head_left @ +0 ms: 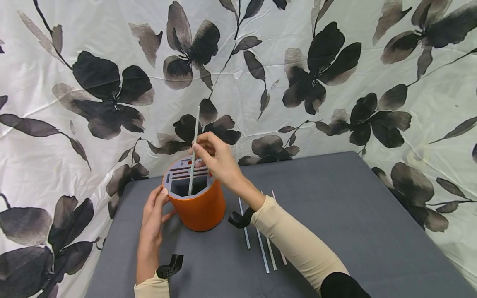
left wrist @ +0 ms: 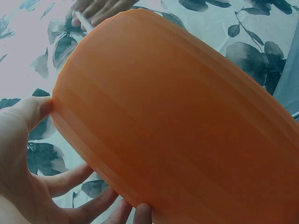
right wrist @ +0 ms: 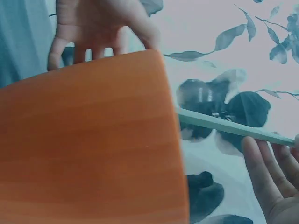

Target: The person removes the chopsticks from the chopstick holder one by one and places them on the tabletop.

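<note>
An orange round container [head_left: 203, 211] with a grey slotted top [head_left: 173, 174] stands upright at the back left of the table. My left hand [head_left: 150, 213] holds its left side. In the left wrist view the thumb [left wrist: 33, 112] presses near the rim, and the other fingers lie along the wall below. Between thumb and fingers, my right hand [head_left: 220, 159] pinches a thin pale stick [head_left: 196, 124] above the top. The stick is nearly upright, leaning slightly, its lower end inside the large front opening. From the right wrist, the stick [right wrist: 219, 124] juts out past the container's rim.
Several thin pale sticks [head_left: 263, 250] lie on the grey table [head_left: 335, 215], right of the container and partly under the right forearm. A floral cloth [head_left: 261, 103] hangs behind the table. Black wrist mounts [head_left: 170, 267] sit on both wrists.
</note>
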`<state>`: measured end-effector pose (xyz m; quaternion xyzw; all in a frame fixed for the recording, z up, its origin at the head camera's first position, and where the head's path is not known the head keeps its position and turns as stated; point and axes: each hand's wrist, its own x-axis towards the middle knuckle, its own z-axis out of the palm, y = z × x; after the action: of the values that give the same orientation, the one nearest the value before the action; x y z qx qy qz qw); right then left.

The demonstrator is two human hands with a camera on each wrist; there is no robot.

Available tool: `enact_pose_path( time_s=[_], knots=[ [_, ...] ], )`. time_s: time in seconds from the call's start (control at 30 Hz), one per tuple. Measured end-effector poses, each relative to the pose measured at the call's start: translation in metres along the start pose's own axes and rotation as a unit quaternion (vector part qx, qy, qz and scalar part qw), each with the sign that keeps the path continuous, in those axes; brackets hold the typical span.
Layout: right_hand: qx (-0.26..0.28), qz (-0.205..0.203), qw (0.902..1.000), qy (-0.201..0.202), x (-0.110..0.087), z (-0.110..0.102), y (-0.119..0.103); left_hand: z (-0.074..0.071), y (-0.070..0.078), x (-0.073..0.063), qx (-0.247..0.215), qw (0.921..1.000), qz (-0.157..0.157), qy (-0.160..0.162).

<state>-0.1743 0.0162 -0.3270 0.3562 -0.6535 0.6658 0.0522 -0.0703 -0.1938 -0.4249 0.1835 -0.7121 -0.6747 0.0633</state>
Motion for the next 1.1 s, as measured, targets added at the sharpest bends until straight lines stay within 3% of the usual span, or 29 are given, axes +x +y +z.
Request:
enact_pose_path(
  time_s=[0.23, 0.43, 0.77, 1.1],
  knots=[
    [0.099, -0.019, 0.9927, 0.065, 0.002, -0.021, -0.005, 0.000, 0.000, 0.000, -0.003, 1.0000, 0.001, -0.003],
    [0.148, 0.005, 0.9847, 0.092, -0.002, -0.042, -0.003, -0.001, 0.000, 0.000, -0.002, 1.0000, 0.000, -0.002],
    [0.117, 0.033, 0.9850, 0.123, -0.018, -0.078, 0.005, 0.000, 0.000, -0.001, 0.000, 1.0000, 0.003, -0.001],
    [0.089, 0.086, 0.9836, 0.131, -0.044, -0.109, 0.029, 0.000, 0.000, 0.000, 0.005, 1.0000, 0.000, -0.001]
  ],
)
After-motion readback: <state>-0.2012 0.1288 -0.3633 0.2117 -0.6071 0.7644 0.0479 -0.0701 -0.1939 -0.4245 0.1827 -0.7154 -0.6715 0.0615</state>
